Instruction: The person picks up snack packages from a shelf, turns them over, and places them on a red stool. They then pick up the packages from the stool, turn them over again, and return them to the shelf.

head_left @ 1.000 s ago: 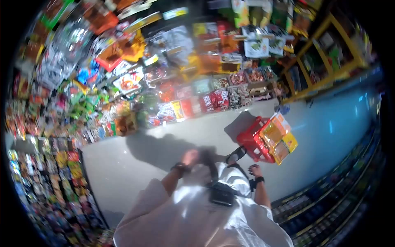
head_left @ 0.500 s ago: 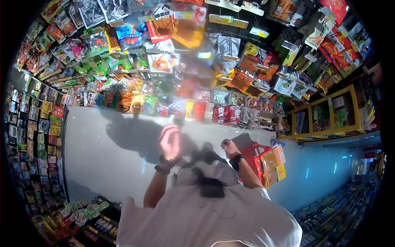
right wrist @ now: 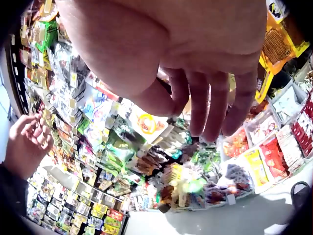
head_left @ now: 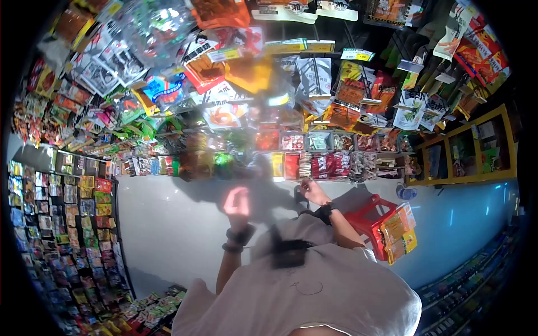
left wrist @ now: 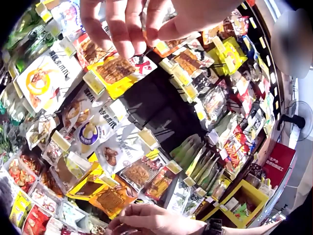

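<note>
Both hands are held out in front of the body, fingers loosely bent with nothing between them. In the head view the left hand (head_left: 237, 204) is over the pale floor, below the snack shelf. The right hand (head_left: 315, 193), with a black band at its wrist, is to its right, near a red shopping basket (head_left: 367, 221) that has snack packets (head_left: 400, 229) in it. The left wrist view has the left hand's fingers (left wrist: 129, 24) overlapping yellow and orange hanging packets (left wrist: 115, 76). In the right wrist view, the right hand's fingers (right wrist: 200, 103) hang down before the snack display.
Hanging packets (head_left: 218, 106) fill the racks ahead, above a row of small bins (head_left: 319, 143). A yellow-framed shelf (head_left: 482, 151) stands at right, and another packet rack (head_left: 67, 224) at left. Pale floor (head_left: 168, 235) lies between. The left wrist view includes a fan (left wrist: 296, 121).
Both hands have come up from beside the body to in front of it. The head view has swung round toward the shelf. The basket stays on the right.
</note>
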Demonstrator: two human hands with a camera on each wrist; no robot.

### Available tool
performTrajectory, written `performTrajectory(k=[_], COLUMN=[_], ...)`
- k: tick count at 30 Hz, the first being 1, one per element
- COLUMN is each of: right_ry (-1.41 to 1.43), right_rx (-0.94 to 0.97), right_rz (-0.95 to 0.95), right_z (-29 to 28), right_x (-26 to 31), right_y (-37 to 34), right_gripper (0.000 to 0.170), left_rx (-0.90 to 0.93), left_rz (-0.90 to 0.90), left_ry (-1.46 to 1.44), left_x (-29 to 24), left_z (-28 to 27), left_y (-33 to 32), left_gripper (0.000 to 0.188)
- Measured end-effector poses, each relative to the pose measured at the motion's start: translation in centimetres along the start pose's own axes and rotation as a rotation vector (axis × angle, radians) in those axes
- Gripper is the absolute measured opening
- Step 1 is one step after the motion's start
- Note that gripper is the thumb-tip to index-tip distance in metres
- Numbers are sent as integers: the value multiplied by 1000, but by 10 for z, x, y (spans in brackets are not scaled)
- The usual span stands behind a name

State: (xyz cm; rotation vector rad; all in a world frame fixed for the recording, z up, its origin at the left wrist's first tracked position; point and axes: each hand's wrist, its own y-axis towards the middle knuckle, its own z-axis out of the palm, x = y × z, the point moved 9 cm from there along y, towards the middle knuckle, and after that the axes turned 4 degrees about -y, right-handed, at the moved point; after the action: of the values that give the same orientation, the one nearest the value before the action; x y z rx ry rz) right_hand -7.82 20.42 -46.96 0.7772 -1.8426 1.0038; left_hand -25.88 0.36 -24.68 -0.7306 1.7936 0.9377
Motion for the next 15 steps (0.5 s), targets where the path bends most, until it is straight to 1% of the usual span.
performTrajectory(k=[2, 3, 6, 7, 9, 10, 11, 12, 13, 14, 15], right_ry=[68, 90, 235, 227, 328, 373, 364, 264, 373, 483, 513], right_rx=[-51, -59, -131, -125, -96, -86, -70, -60, -25, 8, -43], right_rz=[-3, 38, -22, -44, -73, -92, -71, -102, -107, -115, -222], right_z=[-20, -27, -51, -57, -63, -69, -74, -85, -90, -94, -105], right_x=[13, 16, 35, 49, 70, 84, 102, 131, 152, 171, 194], right_y=[7, 12, 27, 32, 46, 55, 64, 70, 80, 92, 104], right_gripper=[17, 16, 11, 9, 8, 8, 8, 11, 16, 22, 28], left_rx=[42, 66, 155, 163, 199, 168, 158, 152, 208, 251, 288], left_rz=[-92, -68, -27, -12, 22, 39, 2, -37, -21, -77, -31], left_ry=[-12, 0, 11, 6, -38, -48, -65, -80, -29, -145, -34], left_x=[17, 21, 20, 21, 20, 21, 25, 27, 14, 24, 33], left_z=[19, 28, 57, 64, 77, 80, 84, 86, 91, 95, 98], left_y=[17, 27, 62, 74, 99, 114, 131, 148, 166, 183, 202], left_gripper=[10, 11, 18, 20, 24, 26, 28, 29, 34, 38, 40])
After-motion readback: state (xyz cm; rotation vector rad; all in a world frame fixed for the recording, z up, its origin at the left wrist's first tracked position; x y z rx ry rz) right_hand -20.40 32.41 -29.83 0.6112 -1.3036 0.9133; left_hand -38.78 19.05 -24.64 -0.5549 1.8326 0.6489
